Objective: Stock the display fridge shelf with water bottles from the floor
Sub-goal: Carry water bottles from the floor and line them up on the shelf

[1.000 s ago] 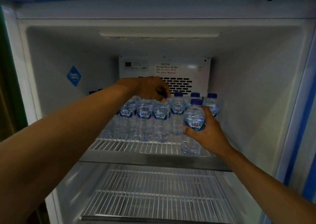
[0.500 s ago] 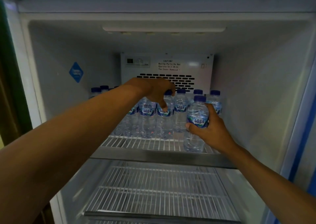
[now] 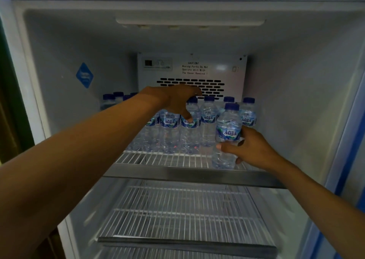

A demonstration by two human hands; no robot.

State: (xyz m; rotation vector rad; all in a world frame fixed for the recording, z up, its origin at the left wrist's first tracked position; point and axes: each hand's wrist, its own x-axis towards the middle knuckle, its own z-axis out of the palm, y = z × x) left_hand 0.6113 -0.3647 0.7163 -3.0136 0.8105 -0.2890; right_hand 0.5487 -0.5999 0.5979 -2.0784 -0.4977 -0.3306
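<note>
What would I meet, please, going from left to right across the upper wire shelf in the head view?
Blue diamond-shaped sticker on the left wall → blue-capped bottles at the back left → left hand over the row of clear Aqua water bottles → front clear Aqua bottle → right hand gripping it.

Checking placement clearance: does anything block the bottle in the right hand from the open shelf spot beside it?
Nothing visible does. The right hand holds the bottle upright at the front right of the upper shelf, with bare wire to its left.
</note>
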